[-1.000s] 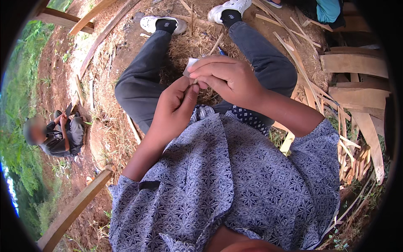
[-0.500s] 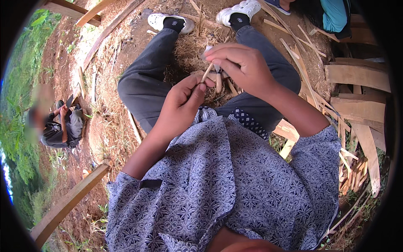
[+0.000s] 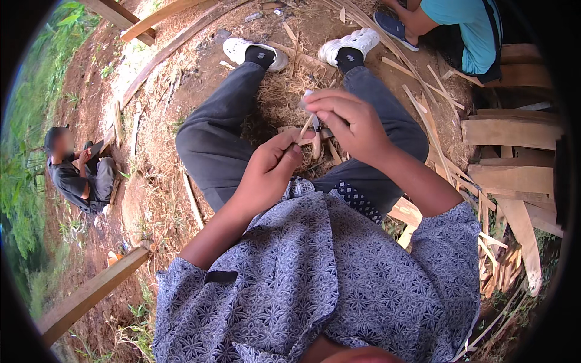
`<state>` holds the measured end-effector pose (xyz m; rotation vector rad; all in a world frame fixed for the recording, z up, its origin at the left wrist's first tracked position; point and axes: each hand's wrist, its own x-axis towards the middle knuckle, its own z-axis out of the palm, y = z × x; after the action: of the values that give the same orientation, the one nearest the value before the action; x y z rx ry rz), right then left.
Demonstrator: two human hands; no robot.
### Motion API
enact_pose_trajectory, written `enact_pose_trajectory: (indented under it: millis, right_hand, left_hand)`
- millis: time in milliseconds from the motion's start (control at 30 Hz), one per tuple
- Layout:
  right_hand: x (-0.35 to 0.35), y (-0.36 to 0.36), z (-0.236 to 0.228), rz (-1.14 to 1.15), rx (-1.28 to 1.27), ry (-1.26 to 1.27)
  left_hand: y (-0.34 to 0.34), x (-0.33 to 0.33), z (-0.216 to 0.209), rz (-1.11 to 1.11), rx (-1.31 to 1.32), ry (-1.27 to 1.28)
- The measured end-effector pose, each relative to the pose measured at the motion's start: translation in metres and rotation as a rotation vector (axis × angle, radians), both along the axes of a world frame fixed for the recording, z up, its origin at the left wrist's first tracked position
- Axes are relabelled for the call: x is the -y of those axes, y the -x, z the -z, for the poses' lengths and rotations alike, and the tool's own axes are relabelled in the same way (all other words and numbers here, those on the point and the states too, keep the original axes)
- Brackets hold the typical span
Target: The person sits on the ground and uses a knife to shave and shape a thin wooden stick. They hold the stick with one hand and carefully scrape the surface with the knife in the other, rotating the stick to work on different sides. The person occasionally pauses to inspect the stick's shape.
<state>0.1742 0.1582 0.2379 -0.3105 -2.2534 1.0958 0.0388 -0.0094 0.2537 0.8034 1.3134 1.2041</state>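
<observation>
The patterned blue-and-white shirt (image 3: 272,272) fills the lower middle. The left hand (image 3: 269,171) is turned inward, thumb and forefinger closed in a pinch on a thin stick (image 3: 307,127); how its other fingers curl beneath is hard to tell. The right hand (image 3: 358,126) sits a little higher, its back up, fingers together and partly bent, with a pale greyish scrap (image 3: 308,97) at the fingertips, close to the stick's upper end; whether the scrap wraps around the stick I cannot tell. The stick is slim and light brown, tilted up to the right between the 2 hands. Just past it shows a knife (image 3: 316,147) with a wooden handle and metal blade. Dark trouser legs (image 3: 209,136) edge the working room on 2 sides, with straw-strewn ground (image 3: 279,94) between them as far as 2 white clogs (image 3: 362,41). Farther out, planks (image 3: 511,132) border the right and a beam (image 3: 94,293) the lower left. Well apart are a seated person (image 3: 69,180) at left and a person in turquoise (image 3: 472,30) at upper right, with green foliage (image 3: 27,175) along the left rim
</observation>
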Motion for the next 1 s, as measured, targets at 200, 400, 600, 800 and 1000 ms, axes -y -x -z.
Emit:
enact_pose_trajectory:
  millis: [200,400,600,800,1000]
  right_hand:
    - [0.025,-0.004,0.003,-0.105,0.061,0.065]
    - [-0.003,-0.003,0.006,0.214,0.052,0.031]
    - [-0.033,-0.014,-0.021,0.376,0.016,0.306]
    - [-0.005,-0.013,-0.023,0.142,0.032,0.059]
    - [-0.003,-0.005,-0.011,0.010,0.112,-0.062]
  left_hand:
    - [0.000,0.004,0.013,0.006,0.012,-0.021]
    - [0.005,0.008,0.005,0.003,0.174,0.035]
    - [0.004,0.015,0.004,0.015,0.111,0.003]
    - [0.004,0.008,0.001,0.017,0.049,0.009]
    - [0.006,0.003,0.002,0.016,0.033,0.013]
